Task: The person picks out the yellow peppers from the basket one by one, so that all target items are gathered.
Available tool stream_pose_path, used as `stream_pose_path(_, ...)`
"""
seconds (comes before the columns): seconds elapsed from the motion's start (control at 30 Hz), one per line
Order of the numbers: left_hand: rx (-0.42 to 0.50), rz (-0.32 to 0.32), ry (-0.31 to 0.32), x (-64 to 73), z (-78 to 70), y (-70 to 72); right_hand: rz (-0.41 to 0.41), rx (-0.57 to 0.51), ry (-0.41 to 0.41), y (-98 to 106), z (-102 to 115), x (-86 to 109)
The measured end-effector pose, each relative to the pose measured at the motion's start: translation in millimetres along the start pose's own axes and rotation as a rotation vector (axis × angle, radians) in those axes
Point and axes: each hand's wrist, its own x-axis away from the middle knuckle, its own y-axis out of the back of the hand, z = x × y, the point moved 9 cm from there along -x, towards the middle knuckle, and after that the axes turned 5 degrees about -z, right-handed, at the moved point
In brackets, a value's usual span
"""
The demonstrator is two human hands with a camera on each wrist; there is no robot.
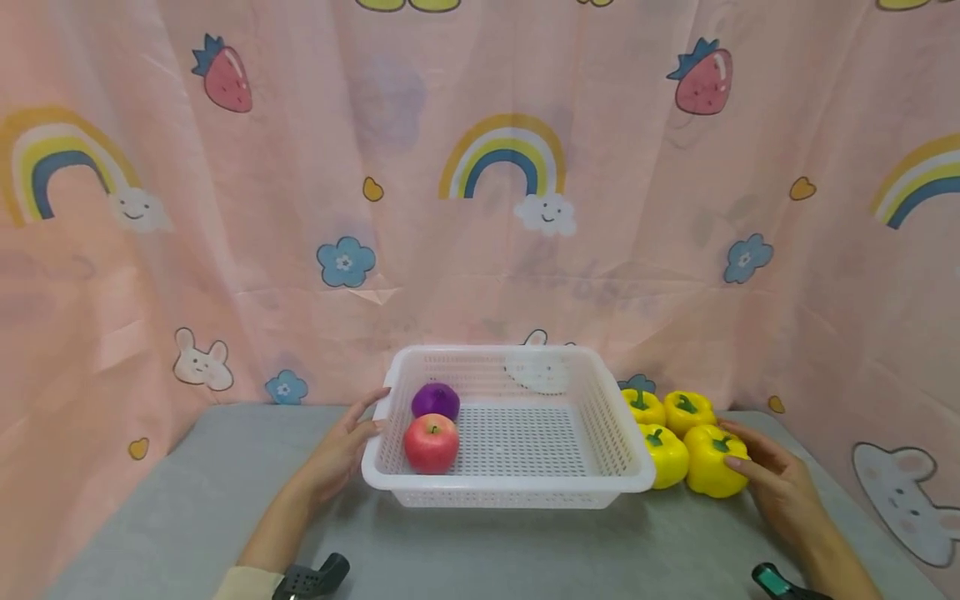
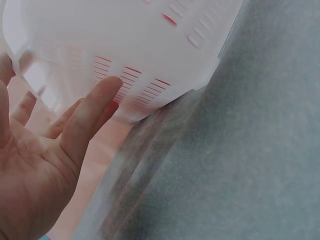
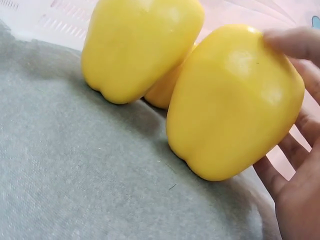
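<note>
A white plastic basket (image 1: 517, 483) stands on the grey table, holding a red apple (image 1: 431, 444) and a purple round thing (image 1: 436, 402) on its left side. My left hand (image 1: 341, 450) touches the basket's left side, its fingers near the rim and fairly straight; the left wrist view shows the thumb by the slotted wall. On the right, several yellow bell peppers with green stems stand close together beside the basket. My right hand (image 1: 780, 483) holds the front right yellow bell pepper (image 3: 235, 105), thumb on the near side and fingers around the far side. This pepper stands upright on the table.
Another yellow bell pepper (image 1: 665, 457) stands between the held one and the basket, with two more behind. A pink printed curtain (image 1: 480, 275) hangs at the table's back edge. Grey cloth covers the table (image 1: 480, 558).
</note>
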Motion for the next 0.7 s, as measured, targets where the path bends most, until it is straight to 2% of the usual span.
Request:
stream_pose_path(0.13, 0.011, -0.006, 0.007, -1.3, 2.7, 0.1, -0.001, -0.069, -0.003, 4, -3, 0.4)
stream_pose_path(0.4, 0.017, 0.011, 0.006, -1.7, 6.4, -1.7, 0.016, -0.249, 0.046, 10, -1, 3.1)
stream_pose_path(0.7, 0.008, -0.001, 0.006, -1.7, 3.9, 0.2, -0.024, -0.233, 0.046, 17, 4, -3.4)
